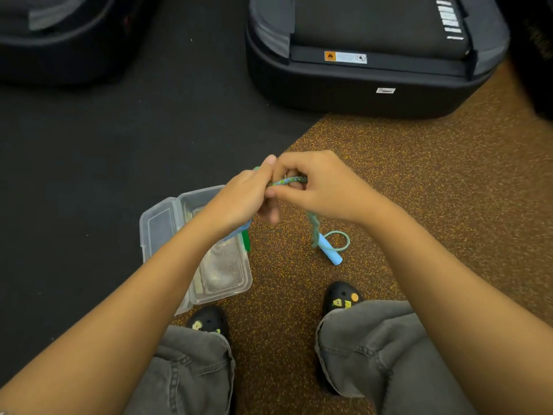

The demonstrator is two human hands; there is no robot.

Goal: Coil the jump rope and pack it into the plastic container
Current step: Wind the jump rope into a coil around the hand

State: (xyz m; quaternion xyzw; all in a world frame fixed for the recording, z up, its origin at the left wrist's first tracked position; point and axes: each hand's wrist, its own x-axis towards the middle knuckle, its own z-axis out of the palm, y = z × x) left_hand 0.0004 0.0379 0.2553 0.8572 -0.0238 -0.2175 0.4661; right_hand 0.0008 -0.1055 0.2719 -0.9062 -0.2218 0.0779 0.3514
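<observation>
A blue-green braided jump rope [288,181] is stretched between my two hands at the middle of the view. My left hand [242,202] grips coiled rope, with a green handle [246,239] poking out below it. My right hand [317,187] pinches the rope beside the left hand. From it a strand hangs down to a light blue handle [329,250] that lies on the floor with a small loop. The clear plastic container [239,283] lies open on the floor under my left forearm, its lid [158,223] folded out to the left.
A large black case [368,55] stands on the floor ahead to the right, another dark case [59,34] at the upper left. My black clogs [341,298] and grey trousers are at the bottom. The floor is black on the left and speckled brown on the right.
</observation>
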